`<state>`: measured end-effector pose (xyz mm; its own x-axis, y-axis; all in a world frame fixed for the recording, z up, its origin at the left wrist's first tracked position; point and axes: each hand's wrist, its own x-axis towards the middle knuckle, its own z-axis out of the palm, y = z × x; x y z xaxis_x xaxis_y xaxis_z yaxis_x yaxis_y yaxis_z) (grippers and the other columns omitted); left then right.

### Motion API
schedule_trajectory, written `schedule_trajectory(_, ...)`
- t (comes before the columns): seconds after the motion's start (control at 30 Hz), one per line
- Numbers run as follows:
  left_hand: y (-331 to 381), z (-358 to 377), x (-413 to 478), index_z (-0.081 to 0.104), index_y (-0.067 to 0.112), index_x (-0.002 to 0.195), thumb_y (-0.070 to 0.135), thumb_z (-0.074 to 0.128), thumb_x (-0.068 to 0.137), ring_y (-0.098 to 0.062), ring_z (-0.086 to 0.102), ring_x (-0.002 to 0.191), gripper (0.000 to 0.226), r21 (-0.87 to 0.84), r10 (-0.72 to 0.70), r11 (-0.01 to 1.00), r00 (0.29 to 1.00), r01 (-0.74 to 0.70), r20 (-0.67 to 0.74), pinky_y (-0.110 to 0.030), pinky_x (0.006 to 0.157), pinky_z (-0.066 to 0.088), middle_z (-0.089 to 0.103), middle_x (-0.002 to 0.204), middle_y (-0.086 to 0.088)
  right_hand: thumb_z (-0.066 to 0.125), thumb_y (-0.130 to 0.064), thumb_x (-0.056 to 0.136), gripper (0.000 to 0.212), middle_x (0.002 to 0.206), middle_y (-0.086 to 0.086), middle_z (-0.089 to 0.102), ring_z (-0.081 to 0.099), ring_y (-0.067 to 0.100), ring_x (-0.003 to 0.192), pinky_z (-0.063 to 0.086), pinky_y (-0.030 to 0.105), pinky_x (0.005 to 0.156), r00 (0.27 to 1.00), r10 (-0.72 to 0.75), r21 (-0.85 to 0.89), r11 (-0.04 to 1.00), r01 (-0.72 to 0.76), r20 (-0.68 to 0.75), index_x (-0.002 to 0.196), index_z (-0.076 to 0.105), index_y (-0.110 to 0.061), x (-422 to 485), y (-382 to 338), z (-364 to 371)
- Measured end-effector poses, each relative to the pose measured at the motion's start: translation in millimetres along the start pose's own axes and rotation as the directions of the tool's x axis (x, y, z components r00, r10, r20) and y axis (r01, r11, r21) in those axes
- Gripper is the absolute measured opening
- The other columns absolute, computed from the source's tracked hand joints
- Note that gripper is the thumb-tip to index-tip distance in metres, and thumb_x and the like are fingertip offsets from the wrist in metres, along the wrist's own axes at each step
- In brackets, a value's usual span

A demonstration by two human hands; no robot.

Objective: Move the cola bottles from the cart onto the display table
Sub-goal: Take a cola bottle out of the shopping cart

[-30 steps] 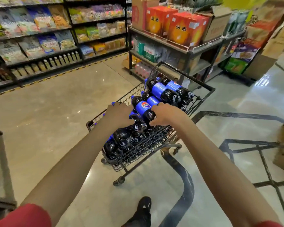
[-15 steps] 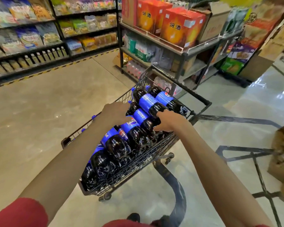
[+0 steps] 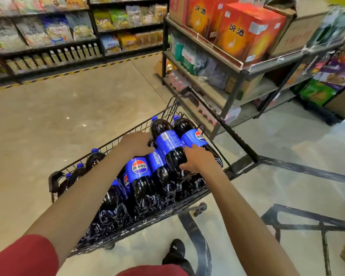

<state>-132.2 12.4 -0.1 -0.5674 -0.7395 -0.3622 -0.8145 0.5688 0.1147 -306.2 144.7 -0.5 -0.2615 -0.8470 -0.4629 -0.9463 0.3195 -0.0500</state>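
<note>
Cola bottles (image 3: 139, 176) lie stacked in the cart (image 3: 53, 183), filling its basket. Left grip (image 3: 136, 143) curls over one by the cart's left rim; right grip (image 3: 197, 159) lies spread on another. Just beyond the cart's far end stands a metal rack (image 3: 230, 102) carrying orange boxes (image 3: 247, 32).

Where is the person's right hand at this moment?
In the head view, the right hand rests right of centre on the top cola bottles in the cart, opposite the left hand.
</note>
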Motion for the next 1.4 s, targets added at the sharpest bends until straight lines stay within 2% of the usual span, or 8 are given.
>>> schedule_trajectory(0.27,22.2,16.8,54.4,0.047,0.015,0.140,0.042,0.063,0.096,-0.032,0.058,0.117,0.054,-0.396,-0.191,0.902,0.981,0.171,-0.012,-0.033,0.082,0.041,0.062,0.128,-0.013,0.060,-0.041,0.097,0.058,0.141,0.016,0.047,0.052,0.038,0.126,0.046,0.045,0.093,0.993,-0.117,0.002,0.993,0.117,-0.021,0.142,0.041,-0.009,45.5,11.1,-4.6)
schedule_trajectory(0.5,24.0,27.6,97.3,0.041,0.006,0.146,0.044,0.065,0.096,-0.034,0.052,0.129,0.067,-0.696,-0.334,0.661,0.940,0.281,0.063,-0.034,0.093,0.041,0.053,0.142,-0.017,0.061,-0.048,0.096,0.069,0.147,0.017,0.041,0.050,0.038,0.128,0.047,0.047,0.096,0.996,-0.081,0.163,0.984,0.074,0.036,0.147,0.033,-0.010,66.2,11.7,14.2)
schedule_trajectory(0.63,15.0,41.1,119.2,0.038,0.011,0.143,0.057,0.074,0.084,-0.032,0.058,0.117,0.084,-0.818,-0.371,0.462,0.912,0.344,0.174,-0.039,0.087,0.055,0.055,0.137,-0.012,0.061,-0.052,0.095,0.084,0.152,0.018,0.035,0.044,0.039,0.134,0.046,0.047,0.098,0.998,-0.029,0.237,0.971,0.016,0.055,0.155,0.020,-0.008,74.2,5.4,18.2)
schedule_trajectory(0.87,8.4,48.0,149.1,0.029,0.014,0.145,0.066,0.082,0.067,-0.023,0.060,0.106,0.108,-0.871,-0.339,0.276,0.889,0.406,0.306,-0.044,0.095,0.054,0.058,0.127,-0.003,0.057,-0.055,0.094,0.094,0.151,0.016,0.034,0.041,0.035,0.134,0.046,0.043,0.098,0.998,0.029,0.269,0.962,-0.043,0.057,0.159,0.009,-0.008,76.8,-2.6,23.8)
schedule_trajectory(1.03,5.9,47.8,161.4,0.033,0.018,0.133,0.056,0.088,0.067,-0.013,0.059,0.087,0.094,-0.888,-0.322,0.205,0.885,0.413,0.337,-0.035,0.080,0.049,0.058,0.112,0.000,0.053,-0.056,0.095,0.094,0.149,0.012,0.035,0.041,0.031,0.133,0.048,0.042,0.094,0.997,0.056,0.238,0.969,-0.067,0.053,0.160,0.005,-0.010,75.3,-6.9,25.6)
schedule_trajectory(1.17,7.0,52.0,162.3,0.035,0.018,0.136,0.049,0.093,0.061,-0.020,0.063,0.099,0.100,-0.911,-0.358,0.110,0.871,0.398,0.337,-0.041,0.090,0.055,0.060,0.119,-0.003,0.055,-0.059,0.093,0.098,0.149,0.010,0.035,0.038,0.030,0.135,0.047,0.041,0.096,0.994,0.072,0.272,0.958,-0.091,0.080,0.161,0.002,-0.012,77.1,-7.1,24.3)
schedule_trajectory(1.3,9.1,51.1,154.3,0.032,0.023,0.134,0.037,0.094,0.064,-0.013,0.063,0.095,0.095,-0.945,-0.348,0.006,0.887,0.326,0.303,-0.030,0.074,0.052,0.058,0.113,0.002,0.062,-0.061,0.088,0.106,0.151,0.009,0.036,0.036,0.028,0.139,0.044,0.042,0.102,0.992,0.068,0.343,0.934,-0.100,0.105,0.162,0.001,-0.015,77.3,-2.1,24.0)
schedule_trajectory(1.4,8.4,50.0,145.5,0.032,0.027,0.134,0.036,0.095,0.063,-0.014,0.064,0.099,0.095,-0.962,-0.346,-0.018,0.901,0.272,0.261,-0.034,0.082,0.055,0.060,0.119,0.000,0.069,-0.061,0.082,0.114,0.150,0.008,0.039,0.039,0.028,0.139,0.044,0.042,0.104,0.994,0.038,0.380,0.922,-0.076,0.105,0.162,0.000,-0.018,78.2,5.2,23.9)
